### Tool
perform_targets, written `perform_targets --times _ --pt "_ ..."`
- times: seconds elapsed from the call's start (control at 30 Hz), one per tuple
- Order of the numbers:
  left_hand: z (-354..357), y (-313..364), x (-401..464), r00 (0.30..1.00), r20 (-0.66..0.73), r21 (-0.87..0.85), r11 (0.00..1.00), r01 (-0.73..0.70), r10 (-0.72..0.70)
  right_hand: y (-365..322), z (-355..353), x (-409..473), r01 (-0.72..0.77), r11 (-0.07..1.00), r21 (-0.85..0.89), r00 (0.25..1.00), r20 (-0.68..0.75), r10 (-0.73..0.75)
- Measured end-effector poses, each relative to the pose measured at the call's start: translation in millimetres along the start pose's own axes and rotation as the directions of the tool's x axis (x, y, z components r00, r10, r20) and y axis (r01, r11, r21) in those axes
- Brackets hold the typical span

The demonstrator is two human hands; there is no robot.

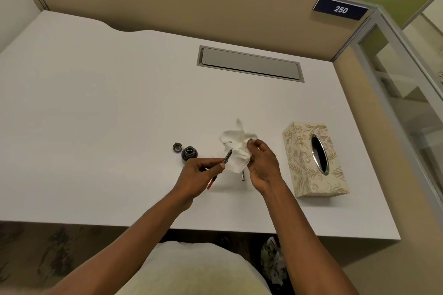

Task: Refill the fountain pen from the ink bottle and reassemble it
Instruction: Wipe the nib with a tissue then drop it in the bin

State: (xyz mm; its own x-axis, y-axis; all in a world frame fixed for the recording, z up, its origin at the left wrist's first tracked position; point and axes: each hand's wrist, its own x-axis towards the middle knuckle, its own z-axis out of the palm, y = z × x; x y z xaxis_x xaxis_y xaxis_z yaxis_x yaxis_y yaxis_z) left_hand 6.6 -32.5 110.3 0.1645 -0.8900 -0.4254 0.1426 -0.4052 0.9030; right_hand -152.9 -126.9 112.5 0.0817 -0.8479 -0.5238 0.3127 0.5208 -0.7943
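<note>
My left hand (201, 171) grips the fountain pen's nib section (227, 156), nib pointing up and right against a crumpled white tissue (236, 151). The red converter end (212, 182) sticks out below that hand. My right hand (262, 163) holds the tissue by its right side, just above the desk. The open ink bottle (189, 153) stands on the white desk (96, 115) left of the tissue, its cap (177, 147) lying beside it. A dark pen part (243, 175) lies on the desk under the tissue, mostly hidden.
A floral tissue box (311, 160) stands to the right of my hands. A grey cable hatch (249, 63) is set into the desk farther back. Beige partition walls close the desk at the back and right; the desk's front edge is near my lap.
</note>
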Motion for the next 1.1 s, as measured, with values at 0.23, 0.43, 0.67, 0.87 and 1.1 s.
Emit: perform_targets --times 0.23,0.43,0.67,0.87,1.1 --pt "-2.6 7.3 -0.4 0.999 0.011 -0.049 0.998 -0.036 0.037 2.7 -5.1 0.9 -0.043 0.999 -0.015 0.999 -0.02 0.043" --pt "-2.5 6.2 -1.0 1.0 0.014 -0.047 0.999 -0.022 0.023 4.1 -1.4 -2.5 0.007 0.996 -0.091 0.999 -0.038 -0.011" --pt "-1.9 7.1 0.2 0.999 0.018 -0.028 0.999 -0.034 0.034 4.7 0.0 -5.7 0.058 0.986 -0.155 0.997 -0.033 -0.064" --pt "-1.5 6.6 0.9 0.998 0.019 -0.002 0.998 -0.06 0.06 7.2 -0.5 -3.0 0.011 0.988 -0.152 1.0 -0.001 -0.012" --pt "0.5 2.7 5.7 0.998 -0.041 0.028 0.999 -0.044 0.045 15.2 -4.4 -0.3 0.239 0.885 -0.4 0.969 0.035 -0.246"
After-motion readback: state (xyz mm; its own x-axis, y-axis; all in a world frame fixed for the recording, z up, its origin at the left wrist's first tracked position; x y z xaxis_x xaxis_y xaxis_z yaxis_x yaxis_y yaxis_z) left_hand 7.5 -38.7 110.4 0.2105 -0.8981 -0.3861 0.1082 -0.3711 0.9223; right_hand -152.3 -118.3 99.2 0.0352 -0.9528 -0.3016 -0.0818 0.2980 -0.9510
